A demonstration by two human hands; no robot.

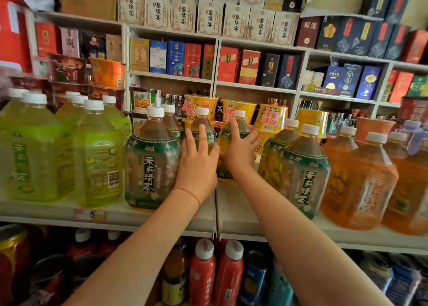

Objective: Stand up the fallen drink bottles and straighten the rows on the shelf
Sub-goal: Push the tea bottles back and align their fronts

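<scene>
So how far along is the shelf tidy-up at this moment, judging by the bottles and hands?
Done: every large bottle in view stands upright, including the green-labelled jasmine tea bottle at the shelf's front.
In hand: the left hand and right hand reach two set-back green-labelled tea bottles, one by the left hand, one by the right.
Left: bringing those forward, since the white shelf is bare in front of them.

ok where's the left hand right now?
Head view, centre: the left hand lies flat, fingers straight, on a green-label tea bottle set back on the middle shelf, right beside the right hand.
</scene>
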